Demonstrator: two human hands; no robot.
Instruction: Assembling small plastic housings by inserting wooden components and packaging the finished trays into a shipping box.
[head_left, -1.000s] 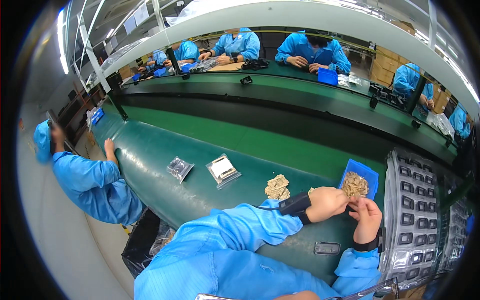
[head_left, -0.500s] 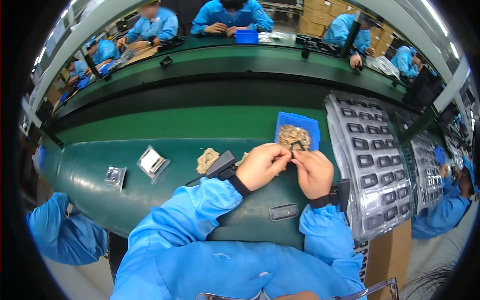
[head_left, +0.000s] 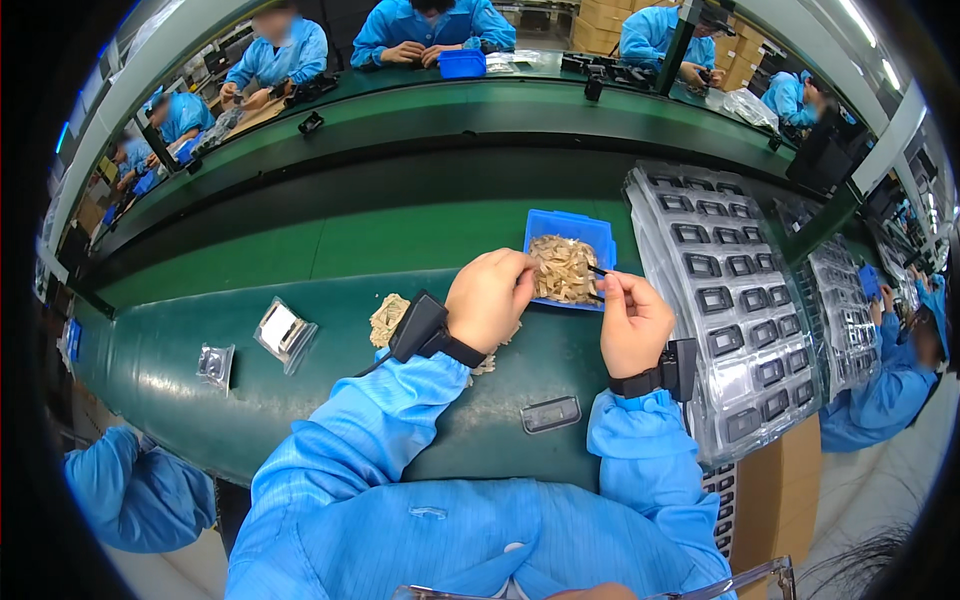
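Observation:
A blue bin (head_left: 570,226) holds a heap of thin tan pieces (head_left: 563,268). At its left edge is my left hand (head_left: 490,300), thumb and forefinger curled close together; whatever lies between them is too small to make out. My right hand (head_left: 637,325) is beside the bin's right side, pinching a small black frame (head_left: 597,270) whose ends show over the bin; the fingers cover the rest. Nearer to me, a dark rectangular frame piece (head_left: 550,415) lies flat on the green table mat (head_left: 300,400).
Crumpled tan scraps (head_left: 388,320) lie left of my left wrist and partly behind it. Farther left are two small clear bags (head_left: 285,335) with parts. Clear trays (head_left: 715,300) of black frames stand at the right. Co-workers (head_left: 430,30) sit across a dark channel.
My hands, together before in front of the bin, have parted. The left has moved left to the bin's edge; the right keeps the black frame at the bin's right. The view has shifted slightly.

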